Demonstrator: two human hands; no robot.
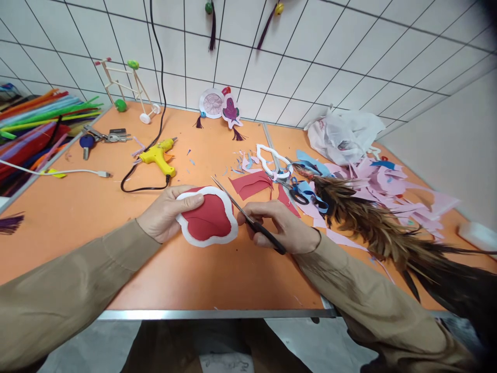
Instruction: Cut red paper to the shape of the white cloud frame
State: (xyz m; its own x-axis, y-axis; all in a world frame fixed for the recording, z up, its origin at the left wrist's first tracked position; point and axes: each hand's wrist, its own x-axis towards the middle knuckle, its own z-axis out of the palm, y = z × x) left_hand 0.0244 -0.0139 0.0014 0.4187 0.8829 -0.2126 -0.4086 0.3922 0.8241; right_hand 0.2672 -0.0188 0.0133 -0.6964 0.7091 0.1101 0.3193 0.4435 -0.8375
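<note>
pinching the red-and-white cutout (207,220) by its left edge: left hand (166,212), thumb on top, fingers mostly hidden behind. cutout held over the orange surface (225,285), wavy white border round a red middle. right hand (281,225) curled round the black handles of the scissors (267,238); blades point up and left, beside the cutout's right edge; cannot tell whether they touch it. room to move: a stretch of surface between both hands and the metal front edge (217,314). yellow glue gun (158,156) lies beyond the left hand. tighter on the right: red paper scraps (251,184) just past the scissors, brown feathers (357,207) along the right sleeve (349,280), pink scraps (384,181) behind. tiled wall (233,62) bounds the back.
</note>
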